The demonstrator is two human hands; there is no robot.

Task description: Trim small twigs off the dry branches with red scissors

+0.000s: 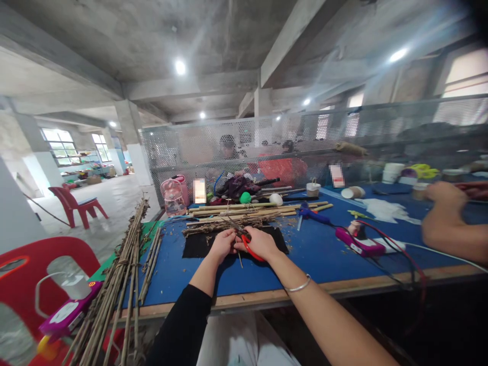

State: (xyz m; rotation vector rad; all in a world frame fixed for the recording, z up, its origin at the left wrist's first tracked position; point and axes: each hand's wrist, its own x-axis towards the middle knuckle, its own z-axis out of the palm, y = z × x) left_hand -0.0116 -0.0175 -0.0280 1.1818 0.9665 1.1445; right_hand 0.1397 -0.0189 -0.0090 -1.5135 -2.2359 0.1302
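Red-handled scissors (250,250) are gripped in my right hand (261,243), their blades pointing up and to the left. Close beside it, my left hand (223,245) is closed, fingertips pinched together near the scissors. A thin stalk (240,260) pokes out below the fingers, and it looks held between them, though the fingertips hide most of it. Both hands are over a black cloth (196,246) on the blue tabletop (305,259). Just beyond them lies a bundle of dry brown twigs (202,230), with longer pale sticks (213,212) behind.
Long dry stalks (118,269) lean over the table's left end. To the right are a blue glue gun (314,215), a purple power strip (358,243) and cables. Another person's arm (450,229) reaches in at far right. A perforated metal screen (229,147) borders the back.
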